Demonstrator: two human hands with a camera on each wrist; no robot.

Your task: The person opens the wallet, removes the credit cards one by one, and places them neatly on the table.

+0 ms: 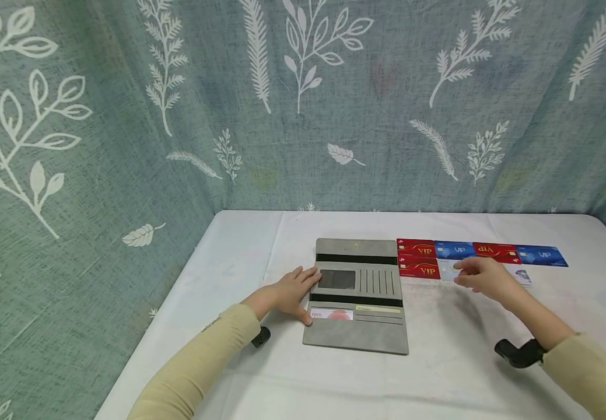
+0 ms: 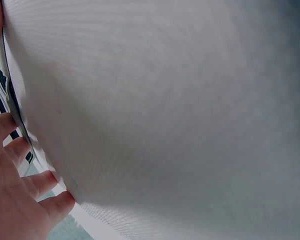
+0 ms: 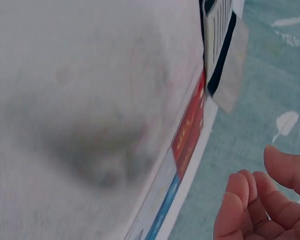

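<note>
A grey long wallet [image 1: 355, 341] lies unfolded on the table, with a dark window [image 1: 336, 279] and card slots inside. In its lower part sit a white-and-pink card [image 1: 329, 314] and a pale yellow strip [image 1: 378, 309]. My left hand [image 1: 291, 294] rests with spread fingers on the wallet's left edge. Over the lower row of cards hovers my right hand [image 1: 483, 275], fingers loosely bent, nothing between thumb and fingers in the right wrist view. It partly covers a pale card [image 1: 447, 270]; a red VIP card [image 1: 419, 268] lies to the left.
The upper row alternates red and blue: a red card [image 1: 415, 247], a blue card [image 1: 454, 249], a red card [image 1: 494, 252] and a blue card [image 1: 542, 255]. Another pale card [image 1: 522, 274] shows behind the right hand. A leaf-patterned curtain [image 1: 303, 163] hangs behind the white table [image 1: 261, 373].
</note>
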